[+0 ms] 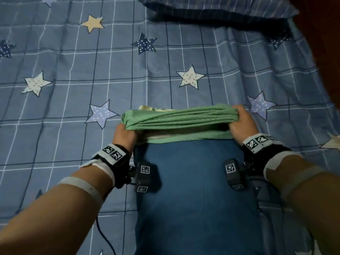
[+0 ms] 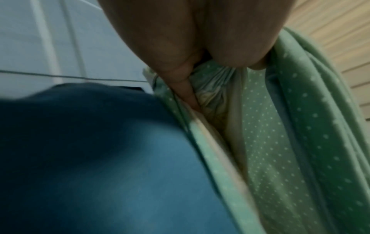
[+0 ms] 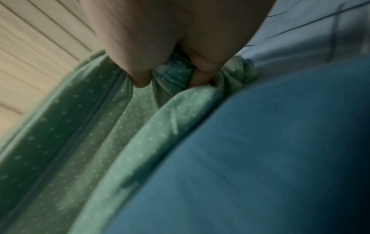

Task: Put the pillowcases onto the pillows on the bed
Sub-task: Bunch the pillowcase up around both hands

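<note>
A dark blue pillow (image 1: 193,190) lies lengthwise on the bed in front of me. A green pillowcase (image 1: 178,118) with small white dots is bunched up across the pillow's far end. My left hand (image 1: 125,135) grips the bunched fabric at its left end. My right hand (image 1: 239,122) grips it at the right end. In the left wrist view the fingers (image 2: 180,76) pinch gathered folds of the green pillowcase (image 2: 270,142) beside the blue pillow (image 2: 100,158). In the right wrist view the fingers (image 3: 140,76) curl round the green pillowcase (image 3: 90,134) next to the pillow (image 3: 260,150).
The bed is covered by a blue checked sheet with stars (image 1: 92,80). A second pillow in the same checked fabric (image 1: 220,8) lies at the far top, with a dark shadow under it. A black cable (image 1: 104,236) trails from my left wrist.
</note>
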